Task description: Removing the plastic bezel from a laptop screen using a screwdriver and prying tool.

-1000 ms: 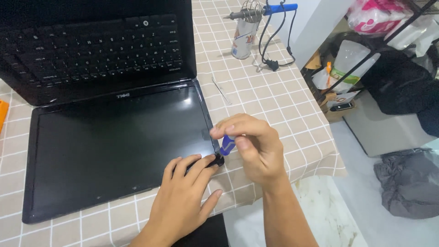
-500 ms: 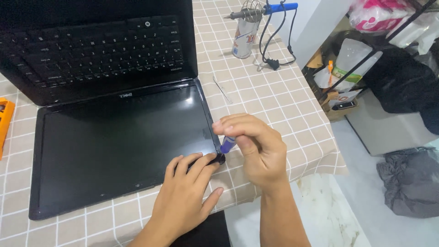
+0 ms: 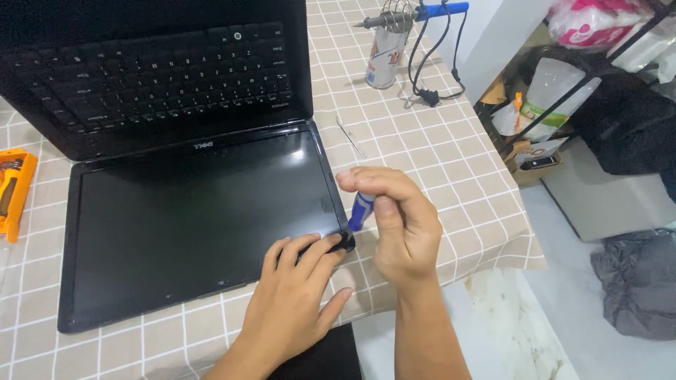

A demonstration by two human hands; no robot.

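Note:
A black laptop (image 3: 197,211) lies opened flat on the checked tablecloth, its dark screen nearest me and its keyboard farther away. My left hand (image 3: 296,302) rests flat on the screen's lower right corner, fingertips pressing the bezel. My right hand (image 3: 401,225) grips a blue-handled screwdriver (image 3: 360,211), held nearly upright. Its tip meets the same corner of the bezel, right beside my left fingertips.
A soldering iron (image 3: 415,14) with a blue handle rests on a can-like stand (image 3: 386,58) at the back, its black cord (image 3: 429,91) trailing over the cloth. An orange tool case (image 3: 14,193) lies at the left edge. The table edge (image 3: 493,260) drops off on the right, with clutter beyond.
The view has shifted slightly, so the laptop sits a little further right in frame. My right hand has turned a little on the screwdriver; both hands stay at the screen's corner.

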